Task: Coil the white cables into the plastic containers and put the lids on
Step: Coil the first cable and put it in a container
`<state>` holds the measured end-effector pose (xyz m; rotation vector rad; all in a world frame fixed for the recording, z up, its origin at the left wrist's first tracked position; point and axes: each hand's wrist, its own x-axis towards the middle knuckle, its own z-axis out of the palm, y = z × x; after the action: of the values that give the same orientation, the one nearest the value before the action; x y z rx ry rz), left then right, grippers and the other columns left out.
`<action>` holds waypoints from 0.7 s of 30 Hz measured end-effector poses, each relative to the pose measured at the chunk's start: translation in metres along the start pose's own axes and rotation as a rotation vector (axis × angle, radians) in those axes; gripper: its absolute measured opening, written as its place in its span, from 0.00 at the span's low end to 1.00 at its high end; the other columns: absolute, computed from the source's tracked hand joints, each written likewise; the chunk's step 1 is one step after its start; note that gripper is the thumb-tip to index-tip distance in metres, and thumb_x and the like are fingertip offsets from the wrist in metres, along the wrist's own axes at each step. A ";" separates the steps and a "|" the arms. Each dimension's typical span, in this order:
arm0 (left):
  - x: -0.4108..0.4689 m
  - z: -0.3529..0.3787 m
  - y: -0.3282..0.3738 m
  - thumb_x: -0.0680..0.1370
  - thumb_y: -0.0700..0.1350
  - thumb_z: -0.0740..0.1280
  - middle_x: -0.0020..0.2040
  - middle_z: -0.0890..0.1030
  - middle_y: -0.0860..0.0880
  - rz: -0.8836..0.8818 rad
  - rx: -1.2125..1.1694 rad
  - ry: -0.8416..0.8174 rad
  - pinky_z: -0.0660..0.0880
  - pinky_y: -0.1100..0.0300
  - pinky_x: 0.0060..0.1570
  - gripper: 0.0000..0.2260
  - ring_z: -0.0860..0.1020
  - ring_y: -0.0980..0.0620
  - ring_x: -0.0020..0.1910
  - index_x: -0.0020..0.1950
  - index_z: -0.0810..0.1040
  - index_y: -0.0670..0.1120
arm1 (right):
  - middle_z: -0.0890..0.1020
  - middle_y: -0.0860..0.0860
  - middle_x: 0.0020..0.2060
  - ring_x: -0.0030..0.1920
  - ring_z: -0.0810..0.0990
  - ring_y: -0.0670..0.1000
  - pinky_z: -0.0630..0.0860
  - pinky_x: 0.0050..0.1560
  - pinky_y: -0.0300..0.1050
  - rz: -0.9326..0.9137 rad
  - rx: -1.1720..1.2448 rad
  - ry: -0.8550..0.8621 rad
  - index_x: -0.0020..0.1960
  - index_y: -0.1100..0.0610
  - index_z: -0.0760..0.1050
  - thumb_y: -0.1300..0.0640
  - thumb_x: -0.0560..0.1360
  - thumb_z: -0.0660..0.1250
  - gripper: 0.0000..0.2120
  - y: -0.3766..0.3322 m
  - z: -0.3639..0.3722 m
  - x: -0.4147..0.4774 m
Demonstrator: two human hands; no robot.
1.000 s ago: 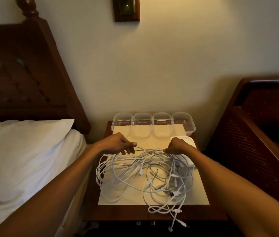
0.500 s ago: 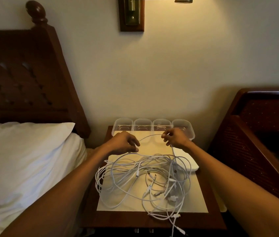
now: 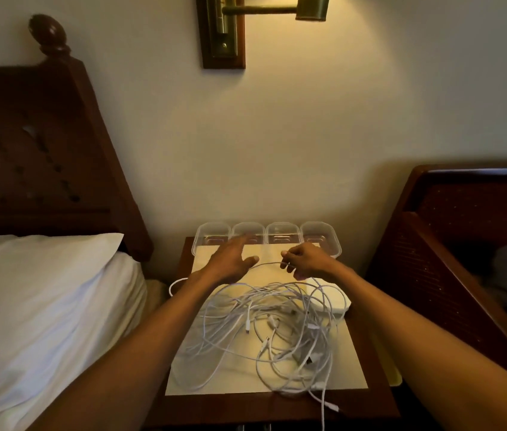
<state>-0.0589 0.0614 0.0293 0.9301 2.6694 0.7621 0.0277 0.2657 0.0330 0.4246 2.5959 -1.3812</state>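
A tangle of white cables [image 3: 264,328] lies on a pale mat [image 3: 233,374] on the wooden nightstand [image 3: 246,409]. Several clear plastic containers [image 3: 320,236] stand in a row at the back edge, all without lids. My right hand [image 3: 306,261] pinches one cable strand lifted above the mat. My left hand [image 3: 230,259] is spread with fingers apart, reaching toward the containers; the strand runs past its thumb. A stack of white lids [image 3: 336,298] sits under the cables at the right.
A bed with a white pillow [image 3: 40,300] and dark headboard [image 3: 34,157] borders the nightstand on the left. A dark wooden chair or bed frame [image 3: 463,244] stands right. A brass wall lamp [image 3: 264,14] hangs above. One cable end dangles over the front edge.
My left hand has let go of the strand and opened, moving forward toward the containers. My right hand has lifted the cable from the pile. The view has tilted upward.
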 end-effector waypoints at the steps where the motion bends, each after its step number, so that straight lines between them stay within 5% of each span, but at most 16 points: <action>1: 0.002 0.005 0.000 0.80 0.54 0.66 0.74 0.70 0.48 0.009 0.036 -0.061 0.69 0.46 0.67 0.24 0.70 0.44 0.71 0.76 0.66 0.53 | 0.82 0.56 0.41 0.36 0.80 0.51 0.80 0.41 0.43 0.038 0.038 -0.034 0.53 0.64 0.80 0.52 0.83 0.59 0.17 0.003 0.000 0.002; 5: 0.006 0.020 -0.004 0.79 0.56 0.68 0.60 0.82 0.49 -0.007 0.016 -0.147 0.75 0.45 0.60 0.16 0.79 0.48 0.57 0.66 0.76 0.56 | 0.82 0.61 0.45 0.41 0.84 0.56 0.83 0.42 0.47 0.149 0.125 -0.130 0.57 0.67 0.77 0.63 0.79 0.64 0.10 0.012 0.000 0.017; 10: 0.006 0.031 -0.007 0.79 0.50 0.69 0.75 0.67 0.47 0.062 0.052 -0.145 0.68 0.51 0.67 0.27 0.69 0.45 0.71 0.76 0.64 0.54 | 0.84 0.58 0.45 0.45 0.85 0.56 0.82 0.48 0.45 0.183 -0.160 -0.064 0.53 0.63 0.80 0.62 0.72 0.75 0.11 0.012 0.004 0.039; 12: 0.008 0.033 -0.010 0.79 0.49 0.69 0.73 0.70 0.47 0.032 0.034 -0.221 0.69 0.53 0.66 0.24 0.71 0.45 0.69 0.75 0.68 0.51 | 0.82 0.56 0.45 0.44 0.82 0.54 0.80 0.46 0.43 0.216 -0.329 -0.094 0.54 0.63 0.80 0.57 0.70 0.77 0.16 0.013 0.008 0.047; 16: 0.005 0.035 -0.022 0.79 0.48 0.69 0.61 0.81 0.48 0.016 -0.015 -0.271 0.74 0.54 0.58 0.14 0.78 0.48 0.58 0.65 0.79 0.48 | 0.82 0.54 0.46 0.42 0.80 0.52 0.78 0.49 0.44 0.403 -0.321 -0.212 0.56 0.63 0.79 0.47 0.77 0.68 0.19 0.013 0.017 0.056; 18: 0.002 0.033 -0.027 0.79 0.48 0.69 0.57 0.84 0.48 0.035 -0.026 -0.257 0.76 0.54 0.57 0.11 0.79 0.50 0.54 0.60 0.82 0.47 | 0.82 0.56 0.46 0.43 0.80 0.53 0.78 0.55 0.47 0.460 -0.256 -0.202 0.57 0.65 0.78 0.50 0.82 0.61 0.18 0.013 0.020 0.061; 21: -0.003 0.032 -0.032 0.79 0.48 0.68 0.54 0.84 0.49 0.040 -0.049 -0.230 0.77 0.53 0.56 0.09 0.79 0.52 0.52 0.56 0.84 0.47 | 0.81 0.56 0.43 0.41 0.80 0.52 0.78 0.56 0.47 0.496 -0.311 -0.228 0.51 0.64 0.77 0.56 0.81 0.63 0.11 0.011 0.021 0.066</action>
<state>-0.0616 0.0504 -0.0147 0.9967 2.4305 0.6799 -0.0304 0.2648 -0.0056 0.7459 2.2537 -0.7974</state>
